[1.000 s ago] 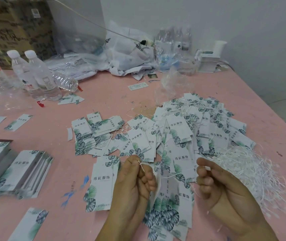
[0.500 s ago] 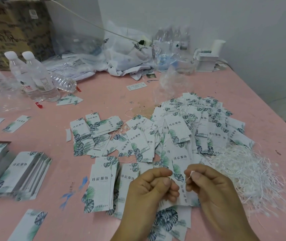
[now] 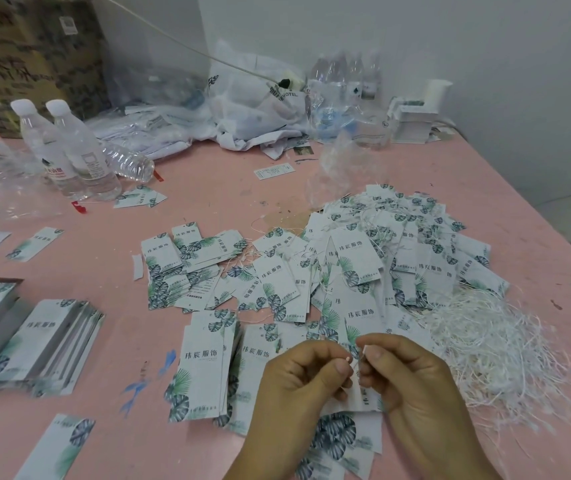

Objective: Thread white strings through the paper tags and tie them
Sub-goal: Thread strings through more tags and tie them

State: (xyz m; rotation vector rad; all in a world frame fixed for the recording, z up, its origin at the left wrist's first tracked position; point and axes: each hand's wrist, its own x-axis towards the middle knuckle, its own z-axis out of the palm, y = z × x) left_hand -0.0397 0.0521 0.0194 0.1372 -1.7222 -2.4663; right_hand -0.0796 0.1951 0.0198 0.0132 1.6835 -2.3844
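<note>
On a pink surface (image 3: 208, 188) strewn with printed tags, a person works a knot at the near edge. Well off to the left hand's outer side lies a squared stack of tags (image 3: 45, 344); just beside that hand, a short pile (image 3: 204, 368) waits face up, leaf print toward the worker.

The left hand (image 3: 298, 386) is curled, thumb and forefinger clamped on one end of a white string (image 3: 355, 362). The right hand (image 3: 412, 382) meets it fingertip to fingertip — its thumb and forefinger pinch the other end, a short white tip standing up between the two thumbs. The tag being tied (image 3: 363, 389) hangs below and behind the fingers, mostly hidden; whether the string already passes through its hole cannot be told.

Past the knuckles spreads the heap of finished tags (image 3: 398, 251), thin strings trailing among them. Just beyond the right hand's outer side sits the tangle of loose strings (image 3: 492, 348).

The step in hand looks to be the tying. Done well, it likely calls for keeping both pinches close to the crossing, drawing the ends apart evenly so the knot seats without slipping — and pulling gently, since thin card may tear at the hole. Letting the tag hang free should keep the loop from twisting.
</note>
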